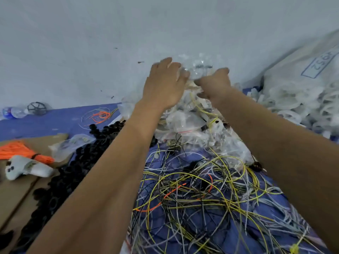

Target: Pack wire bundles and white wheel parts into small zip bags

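1. Grip: both hands reach to the far top of the pile of filled zip bags (185, 123). Left hand (165, 85) has its fingers fairly straight, laid against a clear zip bag (199, 67) held up at the wall. Right hand (214, 83) has its fingers curled on the bag's lower edge; motion blur hides whether it truly pinches.
2. Bag lies between the two hands, just beyond the fingertips, its long axis roughly left to right. Both hands are about equally near.
3. Loose wires (201, 195) lie in a tangle below the forearms, on a blue sheet (55, 123). White wheel parts (293, 103) are heaped to the right, nearer the right hand.
4. Hard to make out: the bag's contents, its zip edge, and the right hand's fingertips.
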`<state>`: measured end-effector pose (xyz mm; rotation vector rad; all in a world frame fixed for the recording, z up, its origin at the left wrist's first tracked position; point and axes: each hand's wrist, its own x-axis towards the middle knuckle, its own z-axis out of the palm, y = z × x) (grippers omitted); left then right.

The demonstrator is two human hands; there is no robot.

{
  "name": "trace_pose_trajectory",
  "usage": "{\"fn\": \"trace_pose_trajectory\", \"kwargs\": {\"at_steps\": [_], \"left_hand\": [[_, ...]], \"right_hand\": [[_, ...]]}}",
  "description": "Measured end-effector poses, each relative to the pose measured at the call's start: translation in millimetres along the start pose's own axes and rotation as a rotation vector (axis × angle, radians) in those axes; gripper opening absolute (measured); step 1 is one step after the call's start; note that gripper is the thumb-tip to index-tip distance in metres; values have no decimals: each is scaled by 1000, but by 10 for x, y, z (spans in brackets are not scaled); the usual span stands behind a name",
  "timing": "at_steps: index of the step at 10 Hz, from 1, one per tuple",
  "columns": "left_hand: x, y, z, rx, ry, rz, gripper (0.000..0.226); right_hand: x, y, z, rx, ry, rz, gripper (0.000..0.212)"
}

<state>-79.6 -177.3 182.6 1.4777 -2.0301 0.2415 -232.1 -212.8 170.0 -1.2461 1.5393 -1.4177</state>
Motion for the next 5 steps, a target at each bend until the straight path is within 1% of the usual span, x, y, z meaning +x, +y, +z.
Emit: {"fn": "trace_pose_trajectory", "kwargs": {"at_steps": [1, 2, 3, 4, 5], "left_hand": [[312, -110, 492, 193, -297, 53, 47], [341, -327, 914, 239, -517, 42, 57], [388, -473, 1073, 298, -592, 61, 59], [259, -395, 923, 164, -564, 26, 51], [-122, -287, 734, -107, -368, -28, 50]], "right_hand": [[259, 239, 145, -885, 102, -405, 95], [474, 582, 255, -1268, -314, -596, 69], [562, 617, 269, -1193, -480, -644, 55], [327, 300, 75, -822, -474, -501, 44], [-25, 118, -272, -449, -93, -601, 28]]}}
